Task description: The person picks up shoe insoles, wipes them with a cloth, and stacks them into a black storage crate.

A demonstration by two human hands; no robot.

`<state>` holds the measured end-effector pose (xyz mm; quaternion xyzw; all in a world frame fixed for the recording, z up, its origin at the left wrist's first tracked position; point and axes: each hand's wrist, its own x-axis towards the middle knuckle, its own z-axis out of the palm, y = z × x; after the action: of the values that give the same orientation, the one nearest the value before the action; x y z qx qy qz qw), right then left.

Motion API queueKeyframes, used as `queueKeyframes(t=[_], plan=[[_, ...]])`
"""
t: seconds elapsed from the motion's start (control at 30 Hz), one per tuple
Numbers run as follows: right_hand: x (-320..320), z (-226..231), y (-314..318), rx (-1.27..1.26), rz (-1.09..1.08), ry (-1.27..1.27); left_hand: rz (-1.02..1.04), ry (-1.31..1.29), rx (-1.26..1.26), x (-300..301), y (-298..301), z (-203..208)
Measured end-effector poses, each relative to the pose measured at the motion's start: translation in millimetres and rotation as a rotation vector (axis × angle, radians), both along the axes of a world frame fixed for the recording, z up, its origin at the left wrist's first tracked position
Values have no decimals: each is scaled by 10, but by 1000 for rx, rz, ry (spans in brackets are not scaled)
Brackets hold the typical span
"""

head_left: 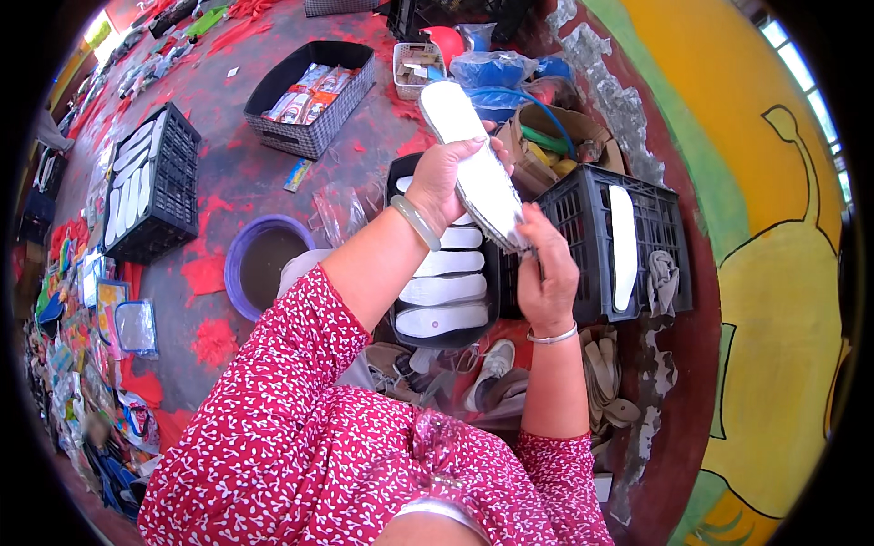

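Above a black rectangular bin (446,340), item one: a white, sole-shaped slab with a greyish edge (482,182), which I am holding up at a slant, its far end leaning leftward. My bare left hand (444,180), carrying a pale green bangle (416,223) at the wrist, is gripping the slab around its middle, thumb lying across the white face and fingers wrapping the opposite edge. My bare right hand (549,273), carrying a silver bangle (553,337), is touching the slab's near end with its fingertips; whether that grip is pinching, I cannot tell.

Directly beneath: a row of flat white soles (443,291) is lying crosswise inside the bin. To the right: a black lattice-sided plastic crate (596,246) is standing near my right hand, a single white sole (624,246) showing against its side and a crumpled grey cloth (663,280) hanging just beside. Beyond that crate: an open brown cardboard box (519,150) is holding yellow and green articles. To the left: a round purple basin (234,264) is holding dark liquid (273,264). Farther left: a second black plastic crate (173,200) is holding more white soles (132,182). Beyond the basin: a grey patterned, open-topped basket (314,136) is holding colourful packets (309,96). Underneath: red scraps (216,341) are lying scattered over the grey floor (218,187).
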<state>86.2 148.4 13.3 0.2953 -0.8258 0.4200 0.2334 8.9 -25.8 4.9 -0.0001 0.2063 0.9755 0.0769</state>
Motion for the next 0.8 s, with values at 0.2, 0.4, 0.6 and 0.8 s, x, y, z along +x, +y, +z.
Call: queueKeyframes(t=[0.2, 0.4, 0.6, 0.8], plan=[[-46, -52, 33, -1052, 11, -984, 73, 124, -37, 38, 50, 70], [10, -67, -238, -1330, 117, -1161, 65, 180, -99, 135, 205, 64], [3, -128, -178, -1241, 176, -1196, 61, 179, -93, 137, 204, 68], [-31, -40, -53, -1160, 386, -1213, 59, 172, -163, 170, 125, 158]])
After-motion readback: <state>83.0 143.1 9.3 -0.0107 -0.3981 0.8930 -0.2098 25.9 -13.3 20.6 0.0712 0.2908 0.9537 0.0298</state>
